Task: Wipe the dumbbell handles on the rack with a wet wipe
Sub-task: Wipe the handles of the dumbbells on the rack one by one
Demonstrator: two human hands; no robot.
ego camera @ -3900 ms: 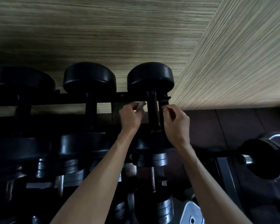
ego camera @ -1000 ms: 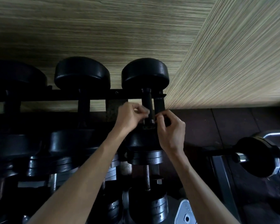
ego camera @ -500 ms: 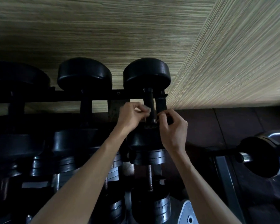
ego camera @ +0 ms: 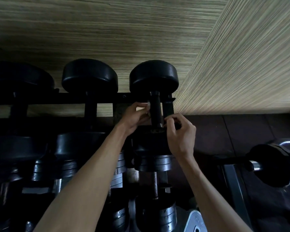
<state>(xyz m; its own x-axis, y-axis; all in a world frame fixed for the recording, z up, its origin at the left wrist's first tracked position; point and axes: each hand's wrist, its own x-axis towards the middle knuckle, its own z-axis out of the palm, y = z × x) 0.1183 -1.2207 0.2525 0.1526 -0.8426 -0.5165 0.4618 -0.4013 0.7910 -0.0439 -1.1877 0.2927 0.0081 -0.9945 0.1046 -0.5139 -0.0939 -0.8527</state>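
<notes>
I am looking down at two wood-grain walls (ego camera: 141, 30) that meet in a corner behind a dark dumbbell rack (ego camera: 70, 98). The rack fills the lower half of the view, with round black weights along its top rail and chromed plate dumbbells on the tiers below. At the right end of the top rail sits the dumbbell (ego camera: 153, 76) I am working on, its far head against the corner and its dark handle (ego camera: 155, 113) running toward me between the rails, which leaves the grip bare on both sides. My left hand (ego camera: 134, 117) is curled at the left side of the handle and pinches the wet wipe (ego camera: 146, 107), a small white scrap pressed to the grip. My right hand (ego camera: 181, 136) is curled at the handle's near end, fingertips pinched close to the collar; whether it holds part of the wipe or only steadies the bar I cannot tell. I judge that two hands flanking the bar let the wipe wrap round it.
</notes>
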